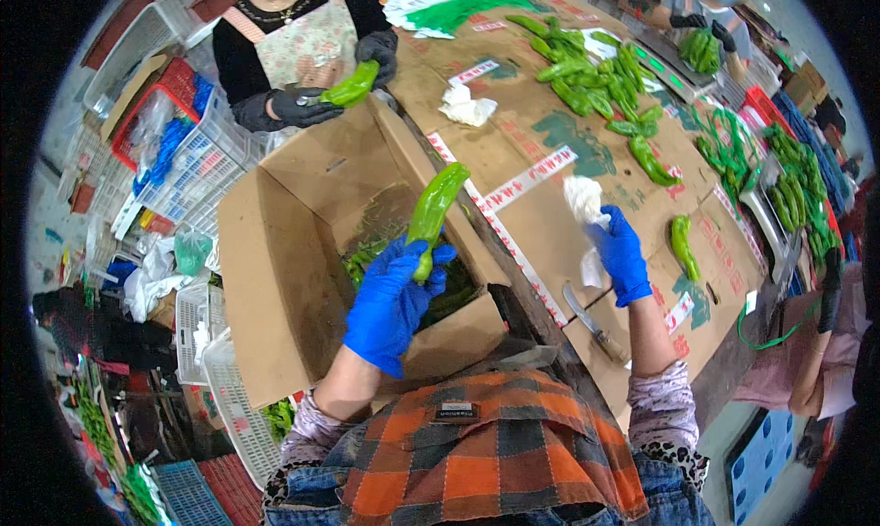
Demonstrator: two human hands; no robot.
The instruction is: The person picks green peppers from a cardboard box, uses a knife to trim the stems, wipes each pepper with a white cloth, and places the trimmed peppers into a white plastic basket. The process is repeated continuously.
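Observation:
My left hand (399, 299), in a blue glove, holds a long green pepper (436, 206) by its stem end over an open cardboard box (265, 292). Inside the box lie green stems and more green pieces. At the right, my blue-gloved right hand (621, 254) grips a crumpled white cloth or tissue (584, 199) above the cardboard-covered table (522, 216). A knife with a curved blade and a wooden handle (608, 345) lies below that hand. One green pepper (683, 247) lies to its right, and a pile of green peppers (584, 75) is farther back.
Across the box a person in black gloves (302, 106) holds a green pepper (352, 86). A crumpled white tissue (467, 105) lies on the table. Another person handles bundled peppers (700, 50) by a scale (670, 68). Plastic crates (199, 168) stand at the left.

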